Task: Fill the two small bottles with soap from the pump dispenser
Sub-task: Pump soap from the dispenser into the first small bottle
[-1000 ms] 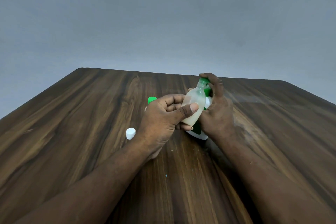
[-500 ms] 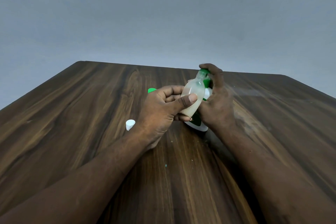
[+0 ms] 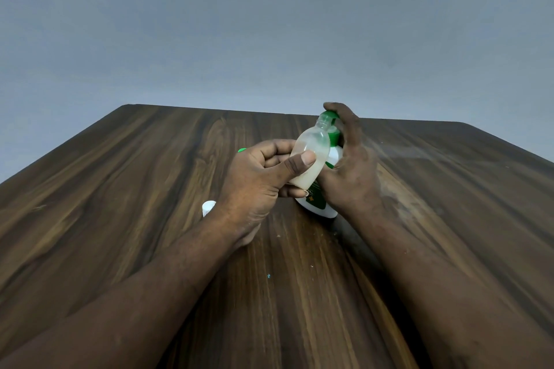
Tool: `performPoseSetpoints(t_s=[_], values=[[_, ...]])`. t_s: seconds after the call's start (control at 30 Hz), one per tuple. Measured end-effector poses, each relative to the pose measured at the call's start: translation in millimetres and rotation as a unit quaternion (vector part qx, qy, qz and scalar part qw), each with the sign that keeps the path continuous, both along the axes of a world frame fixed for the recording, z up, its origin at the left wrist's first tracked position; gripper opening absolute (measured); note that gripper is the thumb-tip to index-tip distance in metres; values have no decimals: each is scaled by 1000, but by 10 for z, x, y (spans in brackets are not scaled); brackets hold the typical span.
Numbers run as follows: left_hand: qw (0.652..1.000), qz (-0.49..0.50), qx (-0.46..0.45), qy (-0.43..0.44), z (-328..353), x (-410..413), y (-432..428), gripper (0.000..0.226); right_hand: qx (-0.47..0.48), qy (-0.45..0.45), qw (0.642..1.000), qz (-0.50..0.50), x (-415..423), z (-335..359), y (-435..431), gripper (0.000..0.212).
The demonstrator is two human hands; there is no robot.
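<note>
Two bare hands meet over a dark, wood-grained bench (image 3: 120,189) with pale smears on its right side and a few tiny specks near the middle; behind it stands a plain grey wall (image 3: 269,24).

Counted: one small bottle, one pump dispenser, one white cap, one green piece.

At the bench's centre the left hand (image 3: 254,183) grips the small bottle (image 3: 311,150), fingers curled behind it and thumb clamped across its front. The bottle is clear, holds milky soap in its lower part, and leans toward 1 o'clock, its open mouth just under the green pump head (image 3: 329,114).

The right hand (image 3: 350,171) wraps the pump dispenser (image 3: 317,207), which stands on the bench, forefinger bent over the pump head.

The white cap (image 3: 208,207) lies on the bench at 8 o'clock from the left hand. The green piece (image 3: 242,150) peeks out at 10 o'clock behind the knuckles; what it is I cannot tell.
</note>
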State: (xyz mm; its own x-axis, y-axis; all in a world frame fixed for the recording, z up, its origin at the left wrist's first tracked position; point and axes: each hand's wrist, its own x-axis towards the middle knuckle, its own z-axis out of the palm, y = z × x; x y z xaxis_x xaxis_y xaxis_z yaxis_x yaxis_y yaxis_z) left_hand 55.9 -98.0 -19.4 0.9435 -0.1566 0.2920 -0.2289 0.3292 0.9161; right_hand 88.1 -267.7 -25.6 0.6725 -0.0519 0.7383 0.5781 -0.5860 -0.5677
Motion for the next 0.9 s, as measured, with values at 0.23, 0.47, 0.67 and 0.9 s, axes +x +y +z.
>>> performPoseSetpoints(t_s=[0.23,0.47,0.67,0.9], values=[[1000,-3,0,6,-24,8,-23,30,4,6,1000,1,-4,2,-11,77],[1000,-2,-6,3,5,-6,-19,29,-1,9,1000,0,-17,11,2,84],[1000,-2,0,7,-11,-3,-12,28,11,-1,1000,-2,-7,10,10,75],[1000,-2,-4,6,-13,-5,-24,25,8,3,1000,2,-14,-1,8,81]])
